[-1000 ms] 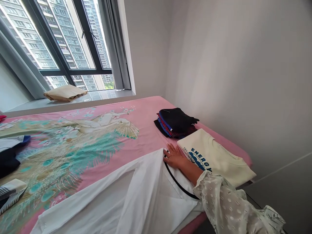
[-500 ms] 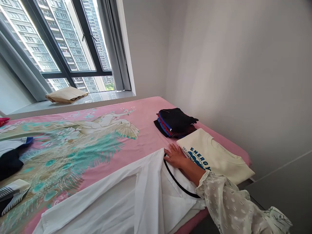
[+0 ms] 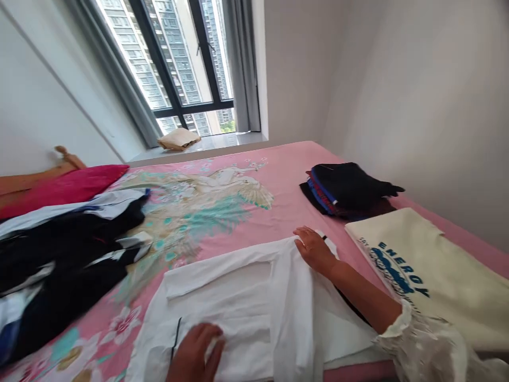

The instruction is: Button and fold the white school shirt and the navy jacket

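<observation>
"ENERGY" in blue, cream T-shirt (image 3: 445,265)

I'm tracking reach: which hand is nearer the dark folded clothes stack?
Right. The right hand rests on the white garment's far corner, close to the dark stack; the left hand touches its near edge, farther off.
</observation>
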Demonstrator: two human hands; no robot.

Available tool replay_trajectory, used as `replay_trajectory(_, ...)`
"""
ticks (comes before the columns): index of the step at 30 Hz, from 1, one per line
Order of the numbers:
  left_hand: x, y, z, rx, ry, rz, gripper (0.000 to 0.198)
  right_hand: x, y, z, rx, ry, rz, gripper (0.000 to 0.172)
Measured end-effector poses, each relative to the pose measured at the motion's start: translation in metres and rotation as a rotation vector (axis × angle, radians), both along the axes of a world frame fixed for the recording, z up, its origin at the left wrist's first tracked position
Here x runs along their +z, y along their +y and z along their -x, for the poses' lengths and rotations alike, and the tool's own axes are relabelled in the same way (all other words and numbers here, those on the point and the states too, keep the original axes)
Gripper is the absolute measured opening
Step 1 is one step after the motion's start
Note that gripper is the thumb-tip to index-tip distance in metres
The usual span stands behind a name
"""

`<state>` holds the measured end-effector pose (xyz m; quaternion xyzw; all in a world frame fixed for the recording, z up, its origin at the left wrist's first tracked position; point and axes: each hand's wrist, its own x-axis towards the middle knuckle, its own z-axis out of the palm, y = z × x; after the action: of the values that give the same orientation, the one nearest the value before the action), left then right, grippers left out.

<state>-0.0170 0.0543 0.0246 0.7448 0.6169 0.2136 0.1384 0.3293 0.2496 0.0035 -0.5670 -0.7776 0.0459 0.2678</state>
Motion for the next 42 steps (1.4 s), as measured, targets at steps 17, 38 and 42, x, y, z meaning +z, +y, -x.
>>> replay_trajectory(17, -0.03, 0.101, 0.167, -0.078, 0.488, -0.14, 0.032, -0.037, -0.004, 0.013, -0.129, -0.358, 0.485, 0.059)
replay_trajectory(38, -0.018, 0.139, 0.092, 0.061, 0.312, -0.026, 0.043, 0.019, -0.03, 0.089, 0.327, 0.045, 0.194, 0.019)
replay_trajectory(42, -0.012, 0.151, 0.027, -0.158, 0.267, -0.02, 0.052, 0.016, -0.029, 0.123, 0.423, -0.019, 0.218, 0.029)
